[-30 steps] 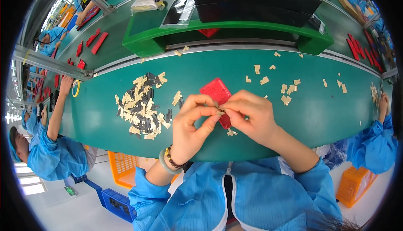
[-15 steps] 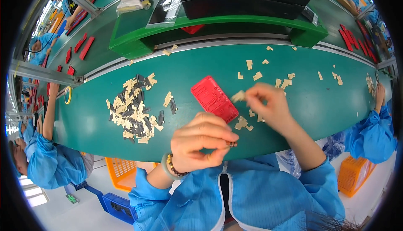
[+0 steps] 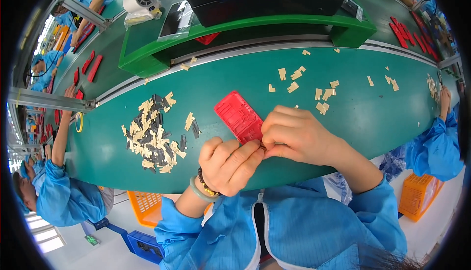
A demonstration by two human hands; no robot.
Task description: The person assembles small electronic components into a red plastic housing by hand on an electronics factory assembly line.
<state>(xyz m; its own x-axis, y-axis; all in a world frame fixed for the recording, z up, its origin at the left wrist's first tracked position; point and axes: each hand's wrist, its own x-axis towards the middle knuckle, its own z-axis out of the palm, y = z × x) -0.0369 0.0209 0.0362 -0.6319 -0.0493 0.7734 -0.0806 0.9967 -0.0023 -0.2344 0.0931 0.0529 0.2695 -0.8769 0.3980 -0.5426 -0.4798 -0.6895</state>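
My left hand (image 3: 228, 167) and my right hand (image 3: 300, 136) met tip to tip just in front of me. The fingers of each were drawn closed in a tight pinch, and between the tips I had a small dark part (image 3: 263, 147), mostly hidden, so its shape I could not tell. The red case (image 3: 238, 113) lay tilted on the green table (image 3: 211, 86), just beyond my fingers, its near end partly covered by them. To my left sat a heap (image 3: 153, 135) of cream and black pieces, with a cream piece (image 3: 189, 121) and a black piece (image 3: 196, 129) side by side between heap and case. More cream bits (image 3: 328, 94) lay scattered beyond my right hand. Bracelets (image 3: 208, 188) circled my left wrist.
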